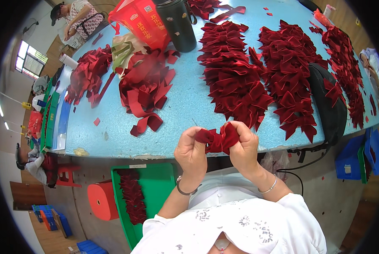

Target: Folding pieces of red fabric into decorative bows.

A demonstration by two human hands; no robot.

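Note:
Between my two hands, just off the near edge of the table, is a dark red velvet bow [216,140]. My left hand [191,148] pinches one loop with thumb and fingers, and my right hand [243,146] pinches the opposite loop. A thin needle-like piece [194,122] sticks up by my left fingertips; I cannot make out what it is. Beyond my hands, rows of finished-looking red bows [236,72] lie on the blue table [176,114]. A loose heap of red velvet ribbon strips [145,84] lies to the left of them.
A dark tumbler [177,25] and a red bag [138,23] stand at the back. On the right lies a black bag [329,106]. A green crate [155,186] with bows sits low at my left, beside a red roll [102,201]. Another person [81,19] works at the far left.

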